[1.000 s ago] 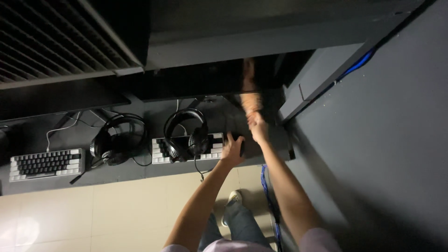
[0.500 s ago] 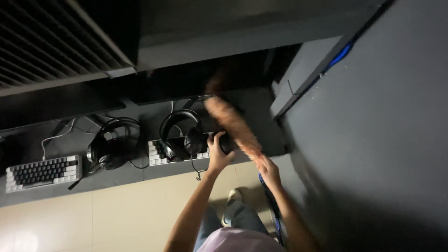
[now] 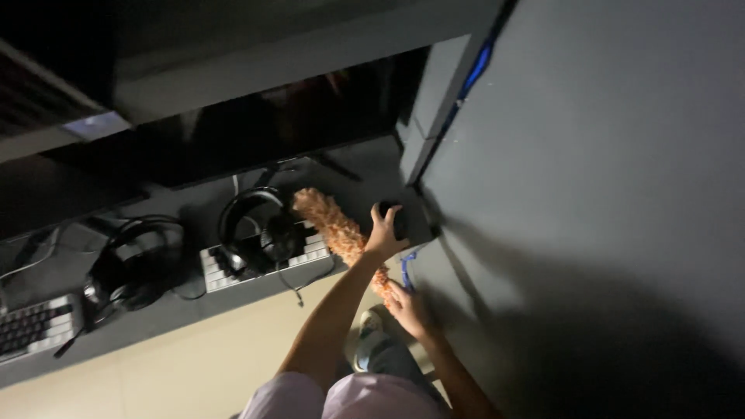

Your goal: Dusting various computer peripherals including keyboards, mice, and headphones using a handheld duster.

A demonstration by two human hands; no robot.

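My left hand [image 3: 383,235] reaches onto the dark desk [image 3: 365,174] and grips a black mouse [image 3: 400,220] near the desk's right end. My right hand [image 3: 409,308] is lower, off the desk edge, closed on the handle of a fluffy orange duster [image 3: 334,227]. The duster's head lies slanted over the desk, its tip beside the black headphones [image 3: 256,230] that rest on a white keyboard [image 3: 306,252]. The duster passes under my left wrist.
A second pair of headphones [image 3: 132,264] and another keyboard [image 3: 31,330] lie further left. Dark monitors [image 3: 272,124] stand along the back. A grey partition wall [image 3: 582,194] closes off the right, with a blue cable [image 3: 407,268] by it. Beige floor [image 3: 194,357] and my shoe [image 3: 369,341] show below.
The duster came down from the monitor to the desk beside the headphones. My left hand shifted right from the keyboard's edge onto the mouse. The view drifted.
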